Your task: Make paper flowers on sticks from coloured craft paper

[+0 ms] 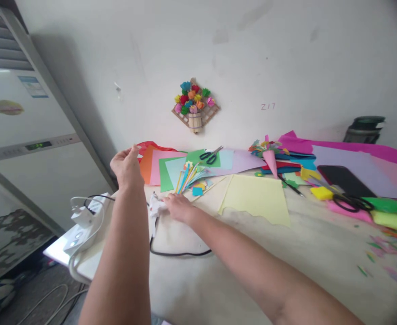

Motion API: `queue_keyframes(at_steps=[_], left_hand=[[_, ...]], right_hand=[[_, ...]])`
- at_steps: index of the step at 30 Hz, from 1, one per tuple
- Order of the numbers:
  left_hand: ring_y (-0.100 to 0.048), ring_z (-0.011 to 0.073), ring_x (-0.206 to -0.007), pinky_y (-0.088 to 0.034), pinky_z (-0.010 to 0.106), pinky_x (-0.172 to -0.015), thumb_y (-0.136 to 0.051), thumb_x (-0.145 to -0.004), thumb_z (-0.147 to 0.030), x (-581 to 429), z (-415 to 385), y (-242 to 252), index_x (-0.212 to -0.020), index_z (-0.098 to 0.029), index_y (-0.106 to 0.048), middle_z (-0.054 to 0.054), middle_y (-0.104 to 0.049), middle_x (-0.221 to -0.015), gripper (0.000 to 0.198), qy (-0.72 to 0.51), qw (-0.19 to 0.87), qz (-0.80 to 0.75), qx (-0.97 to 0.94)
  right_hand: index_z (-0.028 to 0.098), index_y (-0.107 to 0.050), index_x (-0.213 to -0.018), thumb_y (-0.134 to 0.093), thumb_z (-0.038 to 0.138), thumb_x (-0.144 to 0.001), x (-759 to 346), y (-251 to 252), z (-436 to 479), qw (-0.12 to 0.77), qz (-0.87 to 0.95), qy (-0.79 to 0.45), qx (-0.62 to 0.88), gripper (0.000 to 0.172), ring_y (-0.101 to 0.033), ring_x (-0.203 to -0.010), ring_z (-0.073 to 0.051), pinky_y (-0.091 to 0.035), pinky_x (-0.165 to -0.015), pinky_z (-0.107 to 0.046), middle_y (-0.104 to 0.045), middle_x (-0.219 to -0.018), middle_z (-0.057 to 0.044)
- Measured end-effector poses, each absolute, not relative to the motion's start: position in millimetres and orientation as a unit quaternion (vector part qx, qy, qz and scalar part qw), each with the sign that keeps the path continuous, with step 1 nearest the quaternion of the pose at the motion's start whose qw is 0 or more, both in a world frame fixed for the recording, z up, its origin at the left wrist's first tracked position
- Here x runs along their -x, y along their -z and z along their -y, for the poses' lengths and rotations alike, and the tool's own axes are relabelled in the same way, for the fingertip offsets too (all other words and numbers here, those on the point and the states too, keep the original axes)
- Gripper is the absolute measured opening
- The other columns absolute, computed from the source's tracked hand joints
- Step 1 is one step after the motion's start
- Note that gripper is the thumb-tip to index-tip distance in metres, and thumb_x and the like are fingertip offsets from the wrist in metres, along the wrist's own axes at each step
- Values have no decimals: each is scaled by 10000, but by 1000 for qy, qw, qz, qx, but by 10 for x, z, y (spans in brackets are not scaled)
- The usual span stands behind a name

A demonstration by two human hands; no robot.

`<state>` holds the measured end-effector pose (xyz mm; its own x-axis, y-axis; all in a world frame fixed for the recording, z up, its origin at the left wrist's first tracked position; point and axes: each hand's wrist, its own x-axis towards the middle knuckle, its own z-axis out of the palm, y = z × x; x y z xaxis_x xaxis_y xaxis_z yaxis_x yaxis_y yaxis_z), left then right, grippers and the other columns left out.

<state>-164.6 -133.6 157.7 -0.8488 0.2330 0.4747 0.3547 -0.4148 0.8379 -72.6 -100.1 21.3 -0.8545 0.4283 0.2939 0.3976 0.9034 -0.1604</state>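
Observation:
My left hand (126, 166) is raised above the far left of the table, its thumb and fingers pinched together. Anything between those fingertips is too small to make out. Lower down, my right hand (178, 206) has its fingers closed at the edge of a white object (156, 206) with a dark tip, which lies on the table. A black cord (180, 254) curves across the tabletop beside it. Just behind my right hand are a bundle of thin paper strips (186, 177) and small coloured paper pieces (197, 190). A pale yellow paper sheet (256, 198) lies to its right.
Coloured sheets (168, 174) with scissors (211, 155) line the wall. A pink paper cone (270, 162), a phone (345, 180), black-handled scissors (352, 203) and paper scraps (384, 246) are at right. A power strip (80, 232) with cables occupies the left edge.

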Motion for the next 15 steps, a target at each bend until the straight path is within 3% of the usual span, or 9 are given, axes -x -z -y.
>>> queue_keyframes(at_steps=[5, 11, 15], left_hand=[[-419, 71, -474, -339, 212, -486, -618, -646, -363, 1398, 1195, -1449, -614, -146, -548, -40, -480, -508, 231, 799, -1, 527, 290], [-516, 104, -546, -369, 219, -519, -538, -696, -425, 949, 884, -1250, -629, -138, -583, 27, -591, -601, 298, 783, -66, 526, 327], [-575, 145, -576, -404, 239, -543, -502, -710, -387, 713, 650, -922, -659, -139, -606, 53, -621, -613, 273, 703, -89, 590, 386]], right_hand=[[112, -570, -1038, -467, 106, -773, 792, -232, 1145, 148, 955, -29, 254, 284, -480, -1016, -236, -406, -826, -351, -554, -1060, -137], [135, -610, -940, -433, 187, -815, 346, -266, 1059, 233, 933, 29, 273, 222, -477, -960, -235, -367, -820, -371, -572, -1006, -122], [104, -632, -906, -377, 236, -871, -274, -274, 801, 223, 900, 53, 370, 289, -507, -940, -234, -343, -820, -364, -606, -922, -145]])
